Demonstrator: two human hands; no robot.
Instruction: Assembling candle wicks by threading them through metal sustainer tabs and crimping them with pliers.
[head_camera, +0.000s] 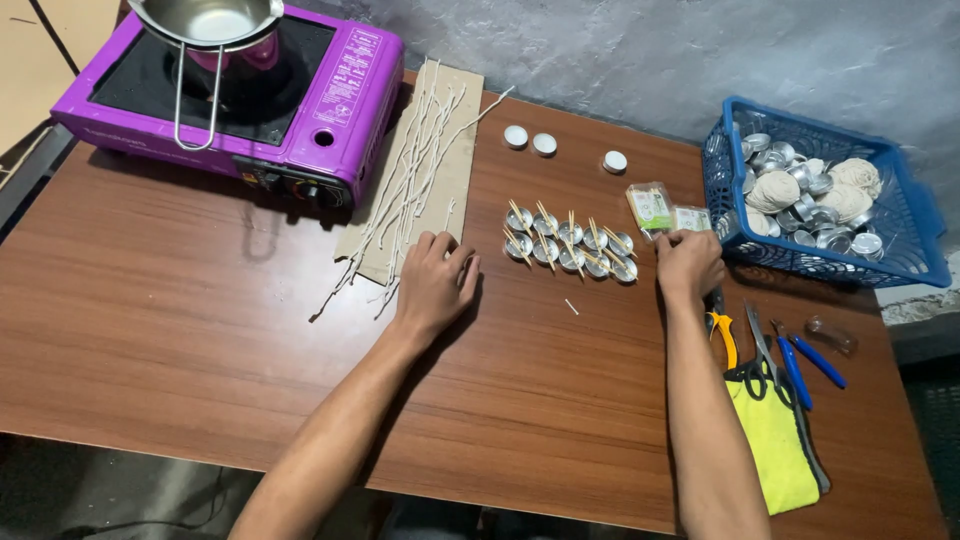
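So the wooden table (200, 330) has a purple camp stove (235, 100) at the far left with a steel pot (210, 20) on it. Far right there's a blue basket (900, 240) still holding plenty of empty metal cups and balls of string. A strip of cardboard (455, 150) beside the stove is covered in cut white wicks (415, 170).

Progress, as far as I can judge: two rows of little metal cups (568, 243) in the middle already have sticks laid across them, but with all those wicks and the full basket, most of it looks left to do.

Left hand (433, 285) rests at the near end of the wicks, fingers curled loose and touching them, not clearly pinching one. Right hand (688, 262) sits just right of the cups, fingertips closed together against a small clear packet (690, 218); can't tell if it's truly gripping. Pliers and scissors (765, 365) lie near right.
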